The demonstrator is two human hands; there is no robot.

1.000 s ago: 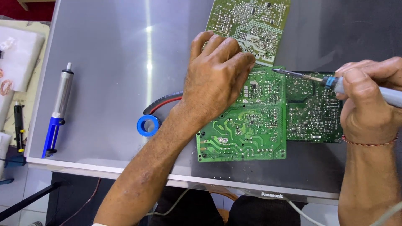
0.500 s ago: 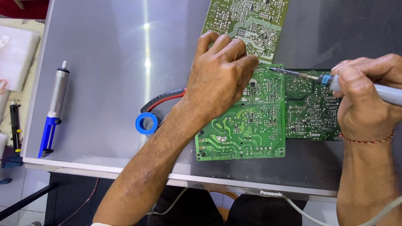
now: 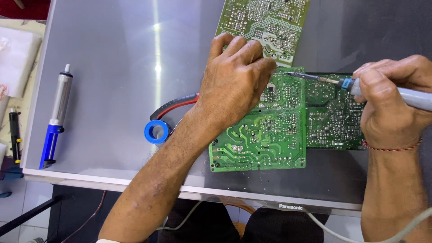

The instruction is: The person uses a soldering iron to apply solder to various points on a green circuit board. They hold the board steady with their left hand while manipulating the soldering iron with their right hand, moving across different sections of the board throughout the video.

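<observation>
Two hands are working over the green circuit board (image 3: 258, 144), which is lying solder-side up near the front edge of a flat grey panel (image 3: 117, 90).

Fingertips (image 3: 263, 67) of the left hand (image 3: 234, 85) are curling down and pressing on the board's upper edge, palm arched over it; they are pinning it flat, not closing around anything. The right hand (image 3: 389, 105) is pinching the pale barrel of a soldering iron (image 3: 360, 85) like a pen, fingers closed on it just behind the blue collar, with the dark tip reaching left to the board's top edge beside the left fingertips.

Judging by its look, the board is light, thin and rigid, and likely to skate on the smooth panel unless held down. Its upturned face is bristling with fine solder points and traces, so it seems best taken by the bare edges or corners. The iron's metal end should be treated as hot; only the barrel is fit to grip.

A darker green board (image 3: 333, 112) is lying against the first one's right side, and a third board (image 3: 265, 24) is sitting above, its lower corner beside the left knuckles. Farther left, a blue ring (image 3: 156, 131) with red and black leads is resting on the panel, and a blue-and-silver desoldering pump (image 3: 56, 114) is lying well apart by the left edge.
</observation>
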